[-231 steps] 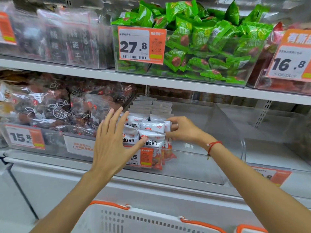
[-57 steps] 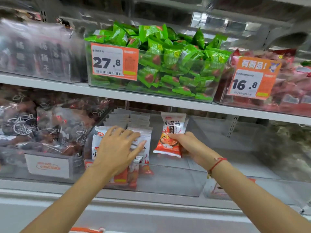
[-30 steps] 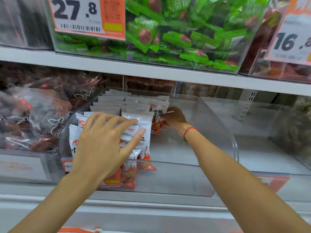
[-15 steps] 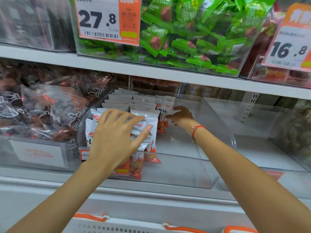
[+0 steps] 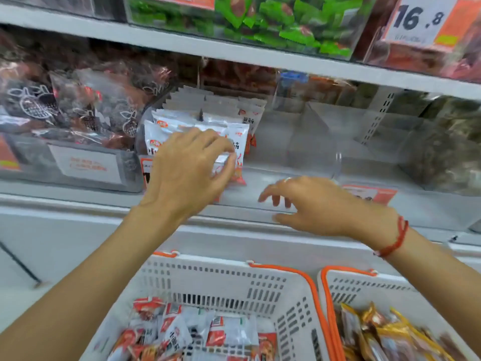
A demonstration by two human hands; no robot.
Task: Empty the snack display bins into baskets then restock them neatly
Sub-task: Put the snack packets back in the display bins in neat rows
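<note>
- Clear acrylic bin (image 5: 335, 162) at centre: white-and-orange packets (image 5: 197, 121) ranked upright along its 9 o'clock side only, the 3 o'clock half bare.
- Left hand (image 5: 187, 168) laid against the front of that rank, fingers (image 5: 221, 144) bent over the foremost packet, thumb at its lower edge; probably bracing the row so nothing tips forward while more goes in.
- Cannot tell for sure whether a real pinch or a mere press; reads as a light hold on the front packet.
- Right hand (image 5: 320, 204) at 4 o'clock from the left, in front of the bin's front wall, palm down, fingers loosely spread and drooping, holding nothing.
- Placed between bin and basket, so most likely on the way down for another packet.
- White basket (image 5: 234, 285) with orange rim at 6 o'clock, loose matching packets heaped flat inside; stock yet to go back.
- Second basket (image 5: 364, 290) at 5 o'clock with gold-wrapped snacks (image 5: 372, 332), a different line, kept apart to avoid mixing.
- Restock judged under halfway: one side ranked, plenty left below.
- Next: pick one packet from the heap, stand it label-forward beside the row.
- Risk: rank slumping sideways into the bare half once the left hand lifts.
- Dark packs (image 5: 78, 105) in the bin at 9 o'clock, green ones (image 5: 260, 19) on the shelf at 12 o'clock.
</note>
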